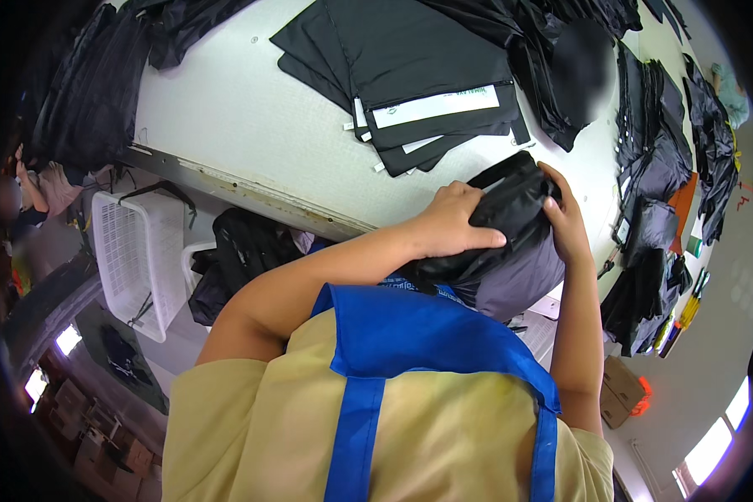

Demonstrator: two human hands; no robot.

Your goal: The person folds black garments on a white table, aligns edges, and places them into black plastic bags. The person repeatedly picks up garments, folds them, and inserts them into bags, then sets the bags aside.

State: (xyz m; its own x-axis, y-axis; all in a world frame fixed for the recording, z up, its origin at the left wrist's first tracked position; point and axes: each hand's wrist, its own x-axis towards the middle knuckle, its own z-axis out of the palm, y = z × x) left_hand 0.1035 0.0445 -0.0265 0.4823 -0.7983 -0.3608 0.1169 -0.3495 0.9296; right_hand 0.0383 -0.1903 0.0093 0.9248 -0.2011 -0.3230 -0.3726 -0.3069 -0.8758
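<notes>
A bunched black fabric bundle (514, 201) is between my two hands at the near edge of the table. My left hand (458, 222) grips its left side, with the thumb stretched across the front and the other fingers curled over the top. On the far right side of the bundle, my right hand (566, 216) wraps its fingers round the edge. Dark grey cloth (523, 280) hangs below, against my blue apron (435, 330). Just beyond lies a stack of flat black fabric pieces (427, 50) with white printed strips. What is inside the bundle is hidden.
The white table (201, 109) carries piles of black cloth at the left (100, 92) and right (657, 125). Below its edge stand a white plastic basket (142, 259) and more black cloth (247, 255). Cardboard boxes (619, 389) sit at lower right. Another person (46, 192) is at far left.
</notes>
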